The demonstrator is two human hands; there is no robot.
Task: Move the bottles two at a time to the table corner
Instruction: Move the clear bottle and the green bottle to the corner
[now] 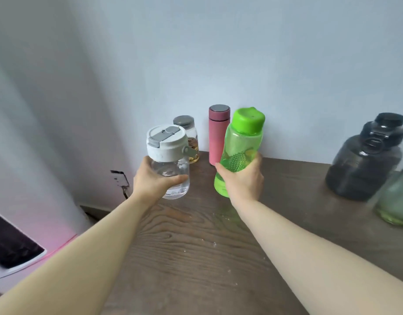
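My left hand [154, 178] grips a clear bottle with a white and grey lid [167, 155], held just above the wooden table [187, 258]. My right hand [243, 180] grips a bright green bottle [240, 146], tilted slightly to the right and lifted off the table. Behind them, at the table's far left corner against the wall, stand a small clear jar with a grey cap [189, 135] and a pink flask with a grey top [218, 133].
A large dark smoky jug [366, 160] stands at the right by the wall. A pale green glass bottle [396, 201] sits at the right edge, partly cut off. The table's left edge drops off beside a wall socket [119, 178]. A dark-screened device [12, 246] lies lower left.
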